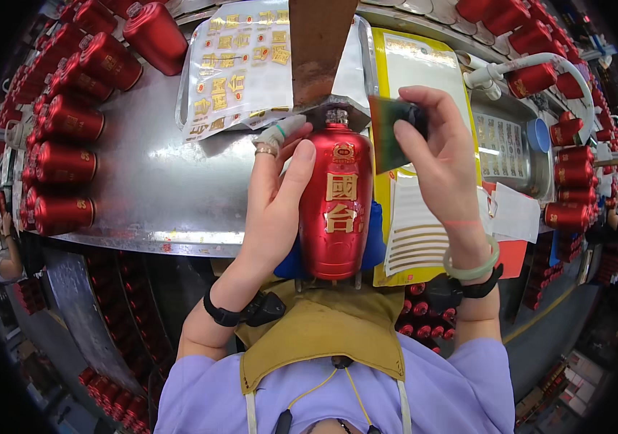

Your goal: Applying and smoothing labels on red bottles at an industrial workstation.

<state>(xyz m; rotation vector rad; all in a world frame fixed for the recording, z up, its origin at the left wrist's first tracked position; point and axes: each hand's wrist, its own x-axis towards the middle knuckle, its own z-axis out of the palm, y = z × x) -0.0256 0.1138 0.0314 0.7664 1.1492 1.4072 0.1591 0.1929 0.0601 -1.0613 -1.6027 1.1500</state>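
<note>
A glossy red bottle [336, 249] with gold raised characters and a clear neck lies in front of me, its neck pointing away, on a blue support [375, 235]. My left hand [276, 192] is along its left side, fingers stretched toward the neck and thumb at the bottle's shoulder. A white covering with a green band is on one of its fingers. To the right of the neck, my right hand [435, 137] pinches a dark green flat square piece [388, 134] between thumb and fingers. The piece is held up with its face toward the bottle, apart from it.
A tray with a sheet of gold character stickers [226, 65] lies beyond my left hand. A brown upright post [320, 50] stands past the neck. At right are a yellow-edged board [468, 94], gold-striped strips [417, 239] and a metal basin [533, 173]. Red bottles [70, 119] line both sides.
</note>
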